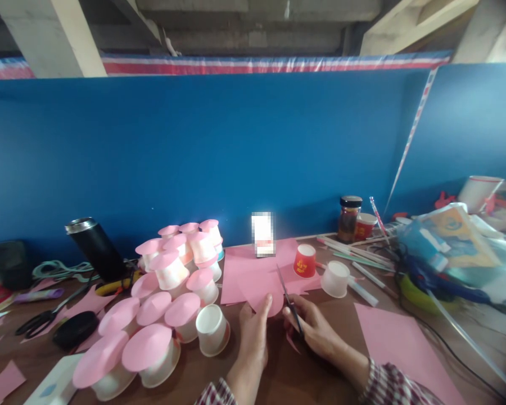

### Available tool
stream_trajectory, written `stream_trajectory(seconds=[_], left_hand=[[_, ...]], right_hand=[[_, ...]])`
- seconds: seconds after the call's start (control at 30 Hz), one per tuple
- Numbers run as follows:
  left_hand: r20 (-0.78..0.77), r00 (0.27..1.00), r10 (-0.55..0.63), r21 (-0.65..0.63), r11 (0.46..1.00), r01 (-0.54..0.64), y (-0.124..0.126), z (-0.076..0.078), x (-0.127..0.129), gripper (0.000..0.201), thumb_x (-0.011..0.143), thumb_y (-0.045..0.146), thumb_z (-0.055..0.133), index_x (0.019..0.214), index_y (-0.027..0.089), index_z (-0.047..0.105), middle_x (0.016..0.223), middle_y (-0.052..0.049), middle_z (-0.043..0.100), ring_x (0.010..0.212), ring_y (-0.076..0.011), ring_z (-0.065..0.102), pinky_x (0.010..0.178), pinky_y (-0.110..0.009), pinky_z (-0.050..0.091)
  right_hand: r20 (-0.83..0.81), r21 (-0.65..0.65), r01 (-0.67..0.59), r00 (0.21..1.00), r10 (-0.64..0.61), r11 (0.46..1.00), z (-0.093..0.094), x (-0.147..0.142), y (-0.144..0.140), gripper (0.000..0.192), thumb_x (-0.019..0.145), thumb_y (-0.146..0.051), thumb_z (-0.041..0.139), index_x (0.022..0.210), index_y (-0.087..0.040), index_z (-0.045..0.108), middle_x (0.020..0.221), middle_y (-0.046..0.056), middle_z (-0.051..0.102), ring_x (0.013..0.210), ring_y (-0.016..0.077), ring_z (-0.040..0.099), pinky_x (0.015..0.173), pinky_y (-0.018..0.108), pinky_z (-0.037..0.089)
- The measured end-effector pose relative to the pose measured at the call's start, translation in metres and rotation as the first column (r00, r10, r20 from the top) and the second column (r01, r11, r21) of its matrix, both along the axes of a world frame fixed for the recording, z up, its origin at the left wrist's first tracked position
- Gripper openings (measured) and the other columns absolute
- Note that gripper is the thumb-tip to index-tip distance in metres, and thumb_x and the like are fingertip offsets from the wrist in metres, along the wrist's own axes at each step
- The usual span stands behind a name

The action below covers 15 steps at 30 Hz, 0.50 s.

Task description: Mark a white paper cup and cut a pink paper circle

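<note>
Right hand (316, 329) grips scissors (290, 301), blades pointing away, up-left.

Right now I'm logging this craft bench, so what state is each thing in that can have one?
Scissors: blades open, in the right hand, against the pink piece.
Pink piece: held by the left hand, partly cut round.
Red cup: upright.
White cup: upside down.
Bare cup: on its side, no disc.
Capped cups: piled, pink discs on top.
Jar: lid on.
Flask: tilted.
</note>
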<state>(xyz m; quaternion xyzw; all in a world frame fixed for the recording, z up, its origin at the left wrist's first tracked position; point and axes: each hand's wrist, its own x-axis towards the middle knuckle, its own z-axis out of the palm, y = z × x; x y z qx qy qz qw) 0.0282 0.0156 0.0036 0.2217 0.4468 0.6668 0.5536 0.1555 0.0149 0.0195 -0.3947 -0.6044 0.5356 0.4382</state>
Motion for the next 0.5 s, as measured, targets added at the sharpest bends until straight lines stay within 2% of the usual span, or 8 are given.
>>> stream_trajectory(seconds=[0.17, 0.5], left_hand=[[-0.016, 0.996, -0.082, 0.077, 0.994, 0.083, -0.0006, 0.0006, -0.0007, 0.043, 0.068, 0.041, 0.074, 0.1, 0.013, 0.064, 0.097, -0.014, 0.07, 0.089, -0.0225, 0.067, 0.078, -0.031, 0.052], [-0.001, 1.0, 0.006, -0.018, 1.0, -0.006, 0.0017, -0.0017, -0.0006, 0.043, 0.062, 0.037, 0.079, 0.093, 0.013, 0.06, 0.086, -0.011, 0.07, 0.078, -0.0218, 0.069, 0.069, -0.031, 0.054]], right_hand=[[-0.005, -0.003, -0.01, 1.0, 0.01, 1.0, 0.0007, -0.0003, -0.0008, 0.039, 0.078, -0.053, 0.062, 0.084, -0.015, 0.056, 0.063, -0.002, 0.055, 0.053, 0.0103, 0.048, 0.05, 0.022, 0.039], [-0.024, -0.016, -0.018, 1.0, 0.017, 1.0, -0.0064, 0.0023, 0.0012, 0.036, 0.078, -0.047, 0.065, 0.092, -0.015, 0.058, 0.064, -0.002, 0.056, 0.057, 0.0112, 0.051, 0.052, 0.022, 0.04]])
